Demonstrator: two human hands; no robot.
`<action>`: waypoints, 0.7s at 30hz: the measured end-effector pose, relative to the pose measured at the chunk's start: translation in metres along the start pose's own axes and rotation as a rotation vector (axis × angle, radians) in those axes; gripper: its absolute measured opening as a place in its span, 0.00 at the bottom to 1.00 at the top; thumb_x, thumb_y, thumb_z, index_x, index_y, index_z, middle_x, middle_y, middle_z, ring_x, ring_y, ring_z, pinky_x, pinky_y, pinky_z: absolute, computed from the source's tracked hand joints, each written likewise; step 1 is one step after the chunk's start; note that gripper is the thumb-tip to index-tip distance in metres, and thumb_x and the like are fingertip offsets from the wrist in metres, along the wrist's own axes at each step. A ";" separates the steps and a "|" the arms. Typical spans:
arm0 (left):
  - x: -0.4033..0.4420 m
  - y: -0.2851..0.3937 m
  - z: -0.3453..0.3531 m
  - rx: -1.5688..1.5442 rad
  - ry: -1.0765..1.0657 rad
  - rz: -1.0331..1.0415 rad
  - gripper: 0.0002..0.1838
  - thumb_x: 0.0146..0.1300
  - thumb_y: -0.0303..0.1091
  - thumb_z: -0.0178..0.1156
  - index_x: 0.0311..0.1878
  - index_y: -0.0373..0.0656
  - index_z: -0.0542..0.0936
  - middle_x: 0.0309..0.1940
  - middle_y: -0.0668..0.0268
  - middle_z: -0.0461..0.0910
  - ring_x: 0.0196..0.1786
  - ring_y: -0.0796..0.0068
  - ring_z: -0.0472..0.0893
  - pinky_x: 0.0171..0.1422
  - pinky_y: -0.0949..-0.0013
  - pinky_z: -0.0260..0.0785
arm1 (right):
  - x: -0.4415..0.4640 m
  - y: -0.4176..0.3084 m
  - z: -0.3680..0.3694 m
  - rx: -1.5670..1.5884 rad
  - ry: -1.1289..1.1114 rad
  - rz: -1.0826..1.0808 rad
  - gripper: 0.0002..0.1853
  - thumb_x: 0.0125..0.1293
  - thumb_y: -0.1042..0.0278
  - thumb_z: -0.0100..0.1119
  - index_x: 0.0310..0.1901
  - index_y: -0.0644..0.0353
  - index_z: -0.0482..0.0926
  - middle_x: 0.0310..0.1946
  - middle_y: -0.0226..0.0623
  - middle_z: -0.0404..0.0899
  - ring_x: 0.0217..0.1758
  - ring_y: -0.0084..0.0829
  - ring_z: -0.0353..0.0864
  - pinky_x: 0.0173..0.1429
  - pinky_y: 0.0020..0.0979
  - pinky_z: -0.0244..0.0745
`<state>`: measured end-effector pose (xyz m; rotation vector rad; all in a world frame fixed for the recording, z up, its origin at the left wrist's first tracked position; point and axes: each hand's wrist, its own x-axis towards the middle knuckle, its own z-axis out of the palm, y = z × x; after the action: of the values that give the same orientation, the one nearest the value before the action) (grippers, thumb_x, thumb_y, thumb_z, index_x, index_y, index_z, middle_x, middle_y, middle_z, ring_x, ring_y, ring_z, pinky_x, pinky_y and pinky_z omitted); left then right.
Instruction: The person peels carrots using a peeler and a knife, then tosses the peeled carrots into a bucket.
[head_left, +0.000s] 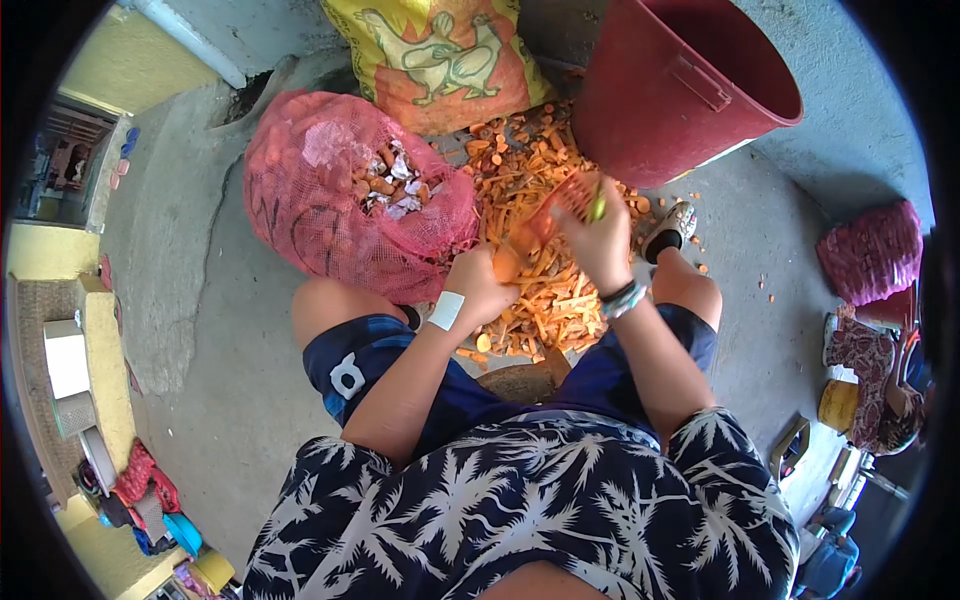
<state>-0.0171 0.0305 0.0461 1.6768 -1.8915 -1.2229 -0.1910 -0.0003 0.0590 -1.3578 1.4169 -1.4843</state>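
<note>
r hand [598,240] w/ green item [598,207] blurred; carrot [506,264] part-hid in l hand [474,285]

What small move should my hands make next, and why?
Perhaps bring the blurred green tool in the right hand toward the orange piece in the left hand, since both hands are close together, above the orange scraps.

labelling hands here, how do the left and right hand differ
The left hand has a white square at its wrist; the right hand wears a bracelet. The left holds a rounded orange piece; the right holds a blurred green item. The left is nearer the pink mesh sack, the right nearer the red bin. Both are above orange pieces.
</note>
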 end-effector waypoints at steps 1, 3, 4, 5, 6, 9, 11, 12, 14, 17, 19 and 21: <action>-0.002 0.007 -0.003 0.017 0.048 0.021 0.20 0.36 0.33 0.64 0.34 0.31 0.74 0.27 0.47 0.77 0.33 0.49 0.78 0.39 0.59 0.70 | -0.005 0.011 0.003 -0.051 0.025 0.022 0.21 0.49 0.79 0.65 0.46 0.69 0.71 0.42 0.50 0.78 0.50 0.34 0.78 0.50 0.31 0.74; -0.004 0.007 -0.001 0.073 0.097 0.034 0.18 0.36 0.31 0.64 0.30 0.29 0.73 0.26 0.44 0.76 0.32 0.48 0.78 0.38 0.59 0.70 | 0.016 0.044 -0.007 -0.242 0.048 0.048 0.21 0.49 0.78 0.65 0.46 0.69 0.71 0.42 0.49 0.79 0.49 0.34 0.79 0.49 0.31 0.74; -0.003 0.002 0.002 0.078 0.092 0.034 0.18 0.36 0.31 0.64 0.30 0.29 0.73 0.26 0.44 0.76 0.32 0.48 0.78 0.38 0.59 0.70 | 0.024 0.041 -0.009 -0.439 0.074 0.066 0.21 0.50 0.77 0.65 0.46 0.69 0.72 0.42 0.48 0.79 0.48 0.33 0.79 0.48 0.31 0.75; 0.000 -0.002 0.005 0.097 0.090 0.042 0.18 0.36 0.32 0.65 0.30 0.29 0.73 0.27 0.43 0.76 0.33 0.47 0.78 0.38 0.58 0.70 | 0.029 0.038 -0.012 -0.314 0.129 0.060 0.20 0.49 0.75 0.66 0.45 0.66 0.73 0.39 0.45 0.80 0.43 0.32 0.81 0.46 0.31 0.75; 0.000 -0.003 0.007 0.112 0.088 0.048 0.18 0.37 0.33 0.65 0.29 0.30 0.73 0.27 0.42 0.76 0.33 0.47 0.78 0.37 0.58 0.70 | 0.037 0.041 -0.017 -0.367 0.204 0.083 0.20 0.49 0.74 0.66 0.45 0.64 0.74 0.37 0.44 0.80 0.41 0.32 0.81 0.45 0.31 0.75; -0.004 -0.002 0.008 0.019 0.113 0.036 0.19 0.41 0.34 0.64 0.35 0.30 0.74 0.30 0.47 0.78 0.33 0.55 0.79 0.38 0.61 0.70 | 0.066 0.108 -0.055 -0.351 0.357 0.038 0.19 0.48 0.74 0.66 0.44 0.62 0.74 0.33 0.40 0.81 0.37 0.29 0.80 0.42 0.29 0.74; 0.002 -0.019 0.013 -0.308 0.021 -0.042 0.21 0.45 0.33 0.62 0.42 0.31 0.73 0.35 0.53 0.78 0.38 0.62 0.78 0.44 0.66 0.68 | 0.068 0.121 -0.064 -0.267 0.343 0.008 0.19 0.49 0.74 0.66 0.44 0.63 0.73 0.33 0.39 0.80 0.36 0.28 0.80 0.42 0.28 0.74; 0.003 -0.018 0.013 -0.634 -0.077 -0.122 0.23 0.49 0.32 0.60 0.50 0.33 0.72 0.41 0.59 0.77 0.43 0.70 0.77 0.49 0.70 0.67 | 0.062 0.117 -0.065 -0.246 0.336 0.047 0.19 0.49 0.74 0.66 0.44 0.63 0.73 0.33 0.38 0.80 0.36 0.27 0.80 0.41 0.28 0.74; 0.002 -0.016 0.013 -0.758 -0.127 -0.174 0.25 0.50 0.29 0.60 0.54 0.34 0.70 0.44 0.64 0.74 0.47 0.76 0.73 0.53 0.73 0.63 | 0.054 0.108 -0.064 -0.221 0.328 0.087 0.19 0.49 0.74 0.66 0.43 0.64 0.72 0.34 0.37 0.80 0.36 0.26 0.79 0.41 0.28 0.74; 0.006 -0.025 0.016 -0.640 -0.105 -0.104 0.27 0.48 0.30 0.63 0.54 0.34 0.70 0.43 0.64 0.75 0.46 0.76 0.74 0.51 0.71 0.65 | 0.046 0.079 -0.050 0.022 0.332 0.103 0.18 0.51 0.79 0.64 0.44 0.65 0.70 0.34 0.34 0.78 0.35 0.24 0.78 0.40 0.23 0.74; 0.014 -0.047 0.028 -0.392 -0.127 -0.113 0.30 0.43 0.32 0.65 0.52 0.35 0.70 0.42 0.60 0.76 0.46 0.70 0.75 0.51 0.69 0.66 | 0.028 0.032 -0.026 0.033 0.136 0.033 0.18 0.52 0.79 0.64 0.45 0.64 0.70 0.36 0.34 0.78 0.37 0.24 0.78 0.41 0.23 0.75; 0.006 -0.025 0.019 -0.248 -0.052 -0.038 0.33 0.40 0.35 0.66 0.52 0.32 0.69 0.43 0.54 0.76 0.46 0.63 0.76 0.51 0.67 0.67 | 0.011 0.020 -0.009 -0.125 -0.044 -0.100 0.19 0.52 0.77 0.65 0.45 0.63 0.71 0.37 0.36 0.79 0.40 0.26 0.79 0.42 0.25 0.76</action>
<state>-0.0164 0.0331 0.0143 1.5691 -1.6628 -1.4628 -0.2059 -0.0119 0.0437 -1.5491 1.4531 -1.4395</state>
